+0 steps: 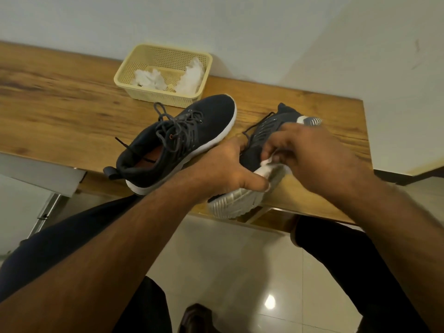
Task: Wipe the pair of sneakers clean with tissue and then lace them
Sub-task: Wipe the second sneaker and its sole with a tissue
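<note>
Sole being wiped at the table (72, 97) edge

The tilted sneaker (258, 150) is gripped by the left hand (225, 169); tissue (267, 161) is pinched in the right hand (310, 157). Overhanging the edge, it could slip off if pressed hard.

Cream mesh basket (203, 68) on wooden table (60, 104) near wall; possibly brown shoe (194, 318) on tiled floor (240, 260).

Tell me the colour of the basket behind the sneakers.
The basket is pale yellow, a perforated plastic mesh; the head view shows it clearly.
</note>
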